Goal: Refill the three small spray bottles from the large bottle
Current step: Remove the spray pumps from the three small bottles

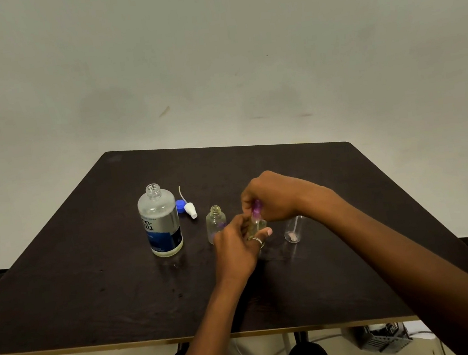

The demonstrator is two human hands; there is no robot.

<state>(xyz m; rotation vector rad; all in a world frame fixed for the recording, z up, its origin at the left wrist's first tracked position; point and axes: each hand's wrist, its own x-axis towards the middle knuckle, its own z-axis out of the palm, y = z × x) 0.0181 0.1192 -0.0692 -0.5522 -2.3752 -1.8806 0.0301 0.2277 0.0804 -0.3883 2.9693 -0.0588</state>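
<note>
large bottle point(160, 220): upright on the dark table point(90, 268), neck open, grey and blue label; it stands well to the left of the left hand point(236, 250).
blue cap point(180, 206): on the table just behind the large bottle's right shoulder, left of and beyond the left hand.
white spray head point(192, 210): lying on its side just beside the blue cap, its thin tube pointing away from the person.
first small bottle point(216, 223): upright, neck open, just left of the left hand's fingertips.
left hand: fingers curled round the body of the middle small bottle point(258, 227); a ring point(257, 241) shows on one finger.
middle small bottle: upright between the two hands, mostly hidden by them.
purple spray top point(257, 208): at that bottle's neck; whether it is seated cannot be told.
right hand point(270, 196): above the left hand, fingers curled down and pinching the purple spray top.
third small bottle point(292, 229): upright just below the right wrist, a thin tube inside; its top is hidden.
</note>
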